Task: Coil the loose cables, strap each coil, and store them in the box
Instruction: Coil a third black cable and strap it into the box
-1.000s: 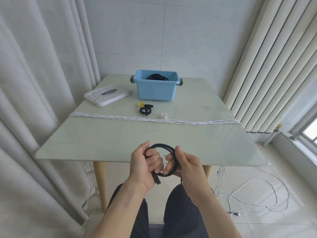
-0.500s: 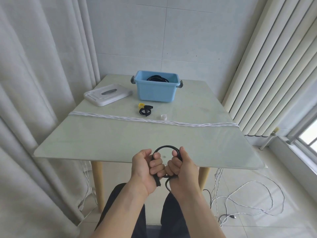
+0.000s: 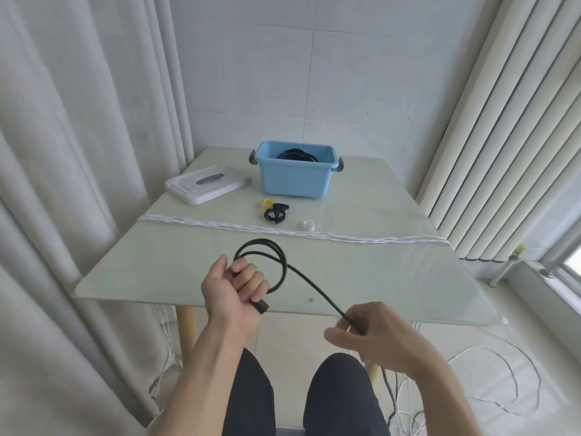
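Note:
My left hand [image 3: 234,287] grips a small coil of black cable [image 3: 280,259] over the table's near edge, with the plug end poking out below the fist. The cable runs down to my right hand [image 3: 374,335], which pinches it lower right and lets the rest hang to the floor. A blue box [image 3: 295,180] stands at the table's far side with a black coil [image 3: 297,155] inside. Black straps [image 3: 276,213] and a yellow strap [image 3: 267,202] lie in front of the box. A white braided cable [image 3: 314,231] stretches across the table.
The box's white lid [image 3: 206,184] lies left of the box. A small white cap [image 3: 308,225] sits by the white cable. Loose white cable [image 3: 503,372] trails on the floor at right. Curtains hang left, blinds right.
My hands have separated: the right hand slid down and right along the black cable, drawing out a straight length, while the left hand lifted the coil over the table edge.

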